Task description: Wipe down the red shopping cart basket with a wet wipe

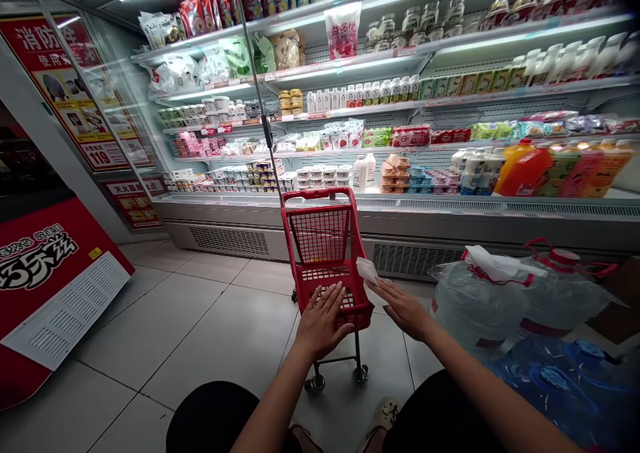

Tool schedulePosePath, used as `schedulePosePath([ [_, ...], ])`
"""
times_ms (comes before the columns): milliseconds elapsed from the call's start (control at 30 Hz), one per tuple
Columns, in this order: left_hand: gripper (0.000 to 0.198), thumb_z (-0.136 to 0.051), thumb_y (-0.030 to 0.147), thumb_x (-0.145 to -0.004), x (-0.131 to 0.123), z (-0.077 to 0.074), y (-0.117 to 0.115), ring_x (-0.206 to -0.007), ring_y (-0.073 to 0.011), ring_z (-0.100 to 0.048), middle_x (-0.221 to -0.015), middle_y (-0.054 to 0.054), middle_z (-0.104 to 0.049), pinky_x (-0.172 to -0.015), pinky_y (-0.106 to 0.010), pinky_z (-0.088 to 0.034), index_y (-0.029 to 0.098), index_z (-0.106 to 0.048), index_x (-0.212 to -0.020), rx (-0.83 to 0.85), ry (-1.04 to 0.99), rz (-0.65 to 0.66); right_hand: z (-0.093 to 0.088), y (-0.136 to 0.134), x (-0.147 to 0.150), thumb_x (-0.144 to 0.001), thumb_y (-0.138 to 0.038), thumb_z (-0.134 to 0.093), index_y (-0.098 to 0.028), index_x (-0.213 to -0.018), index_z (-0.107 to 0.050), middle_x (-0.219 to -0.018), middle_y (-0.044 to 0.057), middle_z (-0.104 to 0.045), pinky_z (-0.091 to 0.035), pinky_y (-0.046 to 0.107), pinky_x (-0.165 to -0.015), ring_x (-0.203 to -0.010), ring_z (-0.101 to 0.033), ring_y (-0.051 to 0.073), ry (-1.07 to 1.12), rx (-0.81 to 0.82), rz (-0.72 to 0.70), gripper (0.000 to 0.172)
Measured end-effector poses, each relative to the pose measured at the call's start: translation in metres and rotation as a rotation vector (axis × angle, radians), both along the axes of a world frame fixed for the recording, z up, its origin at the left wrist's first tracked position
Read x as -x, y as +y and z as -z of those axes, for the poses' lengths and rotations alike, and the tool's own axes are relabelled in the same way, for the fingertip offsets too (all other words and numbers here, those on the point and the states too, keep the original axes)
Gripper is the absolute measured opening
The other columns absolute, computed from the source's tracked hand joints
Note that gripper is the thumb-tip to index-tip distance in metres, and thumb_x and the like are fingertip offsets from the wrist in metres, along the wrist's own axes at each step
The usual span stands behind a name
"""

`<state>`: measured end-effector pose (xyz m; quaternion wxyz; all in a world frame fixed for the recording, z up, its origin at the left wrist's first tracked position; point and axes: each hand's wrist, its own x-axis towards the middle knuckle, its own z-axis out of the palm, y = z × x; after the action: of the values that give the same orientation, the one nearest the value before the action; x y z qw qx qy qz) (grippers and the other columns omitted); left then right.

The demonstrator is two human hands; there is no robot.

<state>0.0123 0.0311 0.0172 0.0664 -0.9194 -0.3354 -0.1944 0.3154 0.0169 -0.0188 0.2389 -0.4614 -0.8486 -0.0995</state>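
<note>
Covering some white cloth, right hand with grip unclear; left hand outspread.

Bright white light from the cooler, dimmer floor, stretched edges.

Reaching forward and inward with both bare arms. Holding left hand palm down, with fingers nearly straight and thumb spread inward. Holding right hand angled inward, fingertips forward. Sitting or squatting low, with dark-clad knees wide apart.
</note>
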Motion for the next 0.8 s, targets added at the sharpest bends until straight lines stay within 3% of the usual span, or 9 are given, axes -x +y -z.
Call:
schedulePosePath([
  [133,0.08,-0.041,0.063,-0.104,0.008,-0.002,0.005,-0.158,-0.0192,-0.026,-0.171,-0.002,-0.026,-0.133,-0.043,-0.008,0.027,-0.009,-0.167,-0.005,0.004,0.013,0.005,0.003,0.024,-0.106,-0.018,-0.033,-0.028,-0.165,-0.027,-0.167,0.004,-0.037,-0.04,0.046,-0.123,-0.156,-0.03,0.019,0.109,0.005,0.033,0.06],
  [267,0.075,-0.039,0.061,-0.105,0.026,-0.005,0.014,-0.159,-0.0187,-0.023,-0.172,-0.001,-0.024,-0.133,-0.044,0.0,0.029,-0.009,-0.167,0.002,0.045,0.001,0.009,-0.019,0.05,-0.105,-0.017,-0.034,-0.028,-0.165,-0.026,-0.168,0.003,-0.036,-0.037,0.046,-0.125,-0.156,-0.03,0.02,0.098,-0.002,-0.002,0.062],
  [433,0.075,-0.038,0.059,-0.106,0.033,-0.001,0.015,-0.16,-0.0204,-0.022,-0.171,-0.002,-0.027,-0.132,-0.049,0.004,0.029,-0.008,-0.167,-0.024,-0.017,-0.159,0.002,-0.042,0.09,-0.098,-0.011,-0.039,-0.024,-0.164,-0.03,-0.165,0.005,-0.04,-0.038,0.046,-0.124,-0.154,-0.034,0.021,0.031,-0.027,0.001,0.068],
  [633,0.077,-0.038,0.057,-0.106,0.025,0.02,-0.002,-0.16,-0.023,-0.02,-0.172,-0.008,-0.023,-0.133,-0.049,-0.008,0.019,-0.011,-0.168,-0.075,-0.057,-0.224,-0.006,-0.039,0.123,-0.096,-0.012,-0.048,-0.016,-0.162,-0.036,-0.163,0.009,-0.044,-0.04,0.047,-0.124,-0.151,-0.04,0.024,0.014,-0.052,-0.099,0.067],
  [800,0.075,-0.04,0.056,-0.106,0.042,0.025,-0.002,-0.16,-0.0233,-0.022,-0.172,-0.009,-0.026,-0.131,-0.048,-0.019,0.02,-0.015,-0.167,-0.055,-0.07,-0.196,-0.013,-0.006,0.108,-0.096,-0.012,-0.047,-0.022,-0.163,-0.033,-0.16,0.006,-0.049,-0.037,0.047,-0.126,-0.148,-0.045,0.021,-0.043,-0.039,-0.242,0.069],
])
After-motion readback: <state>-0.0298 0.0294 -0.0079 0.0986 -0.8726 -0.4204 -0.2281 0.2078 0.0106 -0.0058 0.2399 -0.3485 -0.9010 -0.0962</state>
